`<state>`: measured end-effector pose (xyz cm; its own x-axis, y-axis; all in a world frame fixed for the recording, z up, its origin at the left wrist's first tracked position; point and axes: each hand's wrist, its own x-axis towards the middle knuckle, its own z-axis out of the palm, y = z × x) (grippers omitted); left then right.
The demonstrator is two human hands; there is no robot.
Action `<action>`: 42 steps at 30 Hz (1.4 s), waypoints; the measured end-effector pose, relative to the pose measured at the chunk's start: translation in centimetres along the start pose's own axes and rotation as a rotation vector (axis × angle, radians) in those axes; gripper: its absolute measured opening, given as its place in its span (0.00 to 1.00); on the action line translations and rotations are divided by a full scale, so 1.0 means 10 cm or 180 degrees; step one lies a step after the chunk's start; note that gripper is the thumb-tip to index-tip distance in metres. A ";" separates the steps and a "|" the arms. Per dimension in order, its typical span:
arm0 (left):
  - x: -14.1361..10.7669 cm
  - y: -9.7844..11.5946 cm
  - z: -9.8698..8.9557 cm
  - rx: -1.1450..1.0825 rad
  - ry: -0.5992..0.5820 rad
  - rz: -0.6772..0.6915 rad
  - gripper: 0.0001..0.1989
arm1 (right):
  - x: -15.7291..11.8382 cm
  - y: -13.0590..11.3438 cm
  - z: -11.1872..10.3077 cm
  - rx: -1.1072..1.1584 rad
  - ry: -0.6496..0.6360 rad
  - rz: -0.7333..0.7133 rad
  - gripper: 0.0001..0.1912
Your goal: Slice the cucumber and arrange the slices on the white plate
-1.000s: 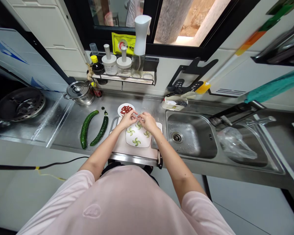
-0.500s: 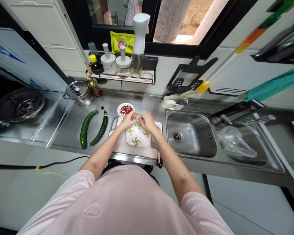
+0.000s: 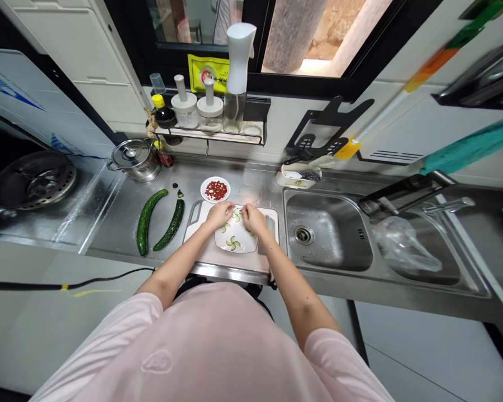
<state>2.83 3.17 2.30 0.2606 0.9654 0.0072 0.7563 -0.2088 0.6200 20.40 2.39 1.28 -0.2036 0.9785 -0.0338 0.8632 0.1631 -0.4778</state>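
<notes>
A white squarish plate (image 3: 245, 237) lies on a pale cutting board (image 3: 230, 261), with green cucumber slices (image 3: 233, 243) arranged on it in pinwheel shapes. Over the plate's far left edge is my left hand (image 3: 221, 215), its fingers drawn together. My right hand (image 3: 254, 219) is at the far right edge, thumb and fingers pinched. Whatever the fingertips hold, if anything, is too small to make out. The hands partly cover some pinwheels. Just beyond my left hand sits a small white dish (image 3: 203, 195) of red bits (image 3: 216, 190), perhaps chopped pepper or berries.
To the left lie a whole cucumber (image 3: 148, 220) and a cut cucumber (image 3: 171, 226). A lidded steel pot (image 3: 134, 160) stands behind them. The sink (image 3: 329, 229) is at the right. A wall rack (image 3: 235, 135) with bottles and seasoning jars hangs behind the board.
My hands have come down and nearer, from beside the red-bit dish to the plate's far part. They are a little farther apart, and the dish is now uncovered.
</notes>
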 end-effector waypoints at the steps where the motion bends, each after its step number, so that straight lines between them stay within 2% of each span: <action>1: -0.03 0.00 0.02 0.0200 -0.0076 0.0067 0.12 | -0.01 0.02 0.04 -0.0045 -0.0047 0.0058 0.12; 6: -0.15 0.00 0.13 0.0848 -0.0353 0.0270 0.14 | -0.03 0.04 0.18 -0.0230 -0.0244 0.0114 0.14; 12: -0.18 -0.02 0.21 0.1116 -0.0506 0.0431 0.15 | -0.03 -0.03 0.24 -0.0428 -0.0297 0.0159 0.14; 42: -0.20 -0.04 0.26 0.1355 -0.0538 0.0569 0.17 | -0.01 -0.12 0.27 -0.0748 -0.0413 0.0335 0.13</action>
<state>3.57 0.88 0.00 0.4759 0.8771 -0.0649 0.8597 -0.4483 0.2447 18.18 1.73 -0.54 -0.1514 0.9697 -0.1918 0.9630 0.1010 -0.2497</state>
